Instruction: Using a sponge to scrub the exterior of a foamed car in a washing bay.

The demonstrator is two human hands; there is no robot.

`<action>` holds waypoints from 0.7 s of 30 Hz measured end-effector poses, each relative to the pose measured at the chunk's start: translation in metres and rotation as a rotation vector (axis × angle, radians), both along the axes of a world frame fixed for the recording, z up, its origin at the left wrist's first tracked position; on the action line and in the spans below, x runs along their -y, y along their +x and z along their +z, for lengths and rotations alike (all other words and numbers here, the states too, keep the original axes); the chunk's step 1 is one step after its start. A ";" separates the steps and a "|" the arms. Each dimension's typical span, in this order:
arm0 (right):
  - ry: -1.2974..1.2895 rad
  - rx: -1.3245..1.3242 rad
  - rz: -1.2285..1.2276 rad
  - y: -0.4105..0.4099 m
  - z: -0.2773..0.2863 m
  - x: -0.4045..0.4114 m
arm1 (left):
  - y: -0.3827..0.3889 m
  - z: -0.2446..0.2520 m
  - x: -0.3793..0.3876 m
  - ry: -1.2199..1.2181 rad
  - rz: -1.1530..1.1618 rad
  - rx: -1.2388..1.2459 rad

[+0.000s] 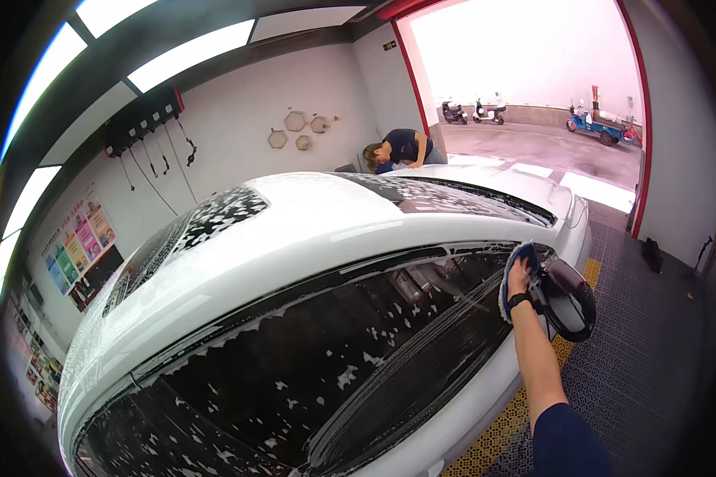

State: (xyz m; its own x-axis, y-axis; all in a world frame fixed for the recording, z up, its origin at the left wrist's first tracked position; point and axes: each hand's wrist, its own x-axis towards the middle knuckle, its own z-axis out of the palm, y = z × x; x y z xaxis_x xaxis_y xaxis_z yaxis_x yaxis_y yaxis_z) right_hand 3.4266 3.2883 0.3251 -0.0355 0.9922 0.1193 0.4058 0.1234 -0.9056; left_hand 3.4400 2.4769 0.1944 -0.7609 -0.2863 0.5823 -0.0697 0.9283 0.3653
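Observation:
My right hand [518, 278], with a dark band on the wrist, holds a blue wash mitt or pad [531, 256] against the front end of the side window [286, 352] of a white car. The black side mirror [568, 301] sticks out just right of the hand. Foam patches and curved streaks cover the dark side glass. More foam lies on the windshield [447, 200] and on the glass towards the rear [221, 214]. The white roof [310, 208] spans the middle of the view. My left hand is out of view.
Across the car a co-worker [403, 149] bends over the hood's far side. Black and yellow grated floor tiles [620, 334] lie beside the car. Hoses hang from a reel box [146, 122] on the far wall. Scooters and a blue cargo tricycle [602, 126] stand outside the red-framed doorway.

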 end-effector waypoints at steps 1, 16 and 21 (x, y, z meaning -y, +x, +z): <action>0.335 0.437 -0.046 0.027 -0.005 -0.056 | -0.007 0.001 -0.030 0.074 -0.078 0.021; 1.074 -0.260 1.354 -0.052 0.134 0.732 | 0.034 0.017 0.012 0.293 -0.432 0.082; 1.064 -0.267 1.595 -0.016 0.021 0.704 | 0.034 0.048 0.017 0.359 -0.309 -0.032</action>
State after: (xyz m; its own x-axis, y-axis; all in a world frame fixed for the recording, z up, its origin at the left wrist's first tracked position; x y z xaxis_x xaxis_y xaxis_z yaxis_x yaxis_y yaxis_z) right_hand 3.4107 2.5838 0.3459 -0.5746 -0.4025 0.7126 -0.7343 0.6381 -0.2316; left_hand 3.4743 2.4600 0.2428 -0.8256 -0.2366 0.5122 0.2062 0.7186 0.6642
